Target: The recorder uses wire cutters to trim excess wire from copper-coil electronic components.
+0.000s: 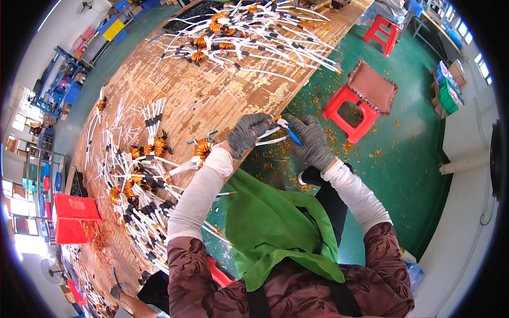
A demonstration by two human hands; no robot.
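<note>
Beside the table [214, 93], white wires [268, 132] lie between both hands' fingers [259, 120].

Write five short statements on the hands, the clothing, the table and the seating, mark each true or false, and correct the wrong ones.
1. The right hand holds blue-handled pliers. True.
2. The left hand is bare. False: it wears a gray glove.
3. A reddish-brown cushion rests on a red stool. True.
4. The cloth over the person's lap is yellow. False: it is green.
5. Copper-coloured coils lie on the wooden table. True.
</note>
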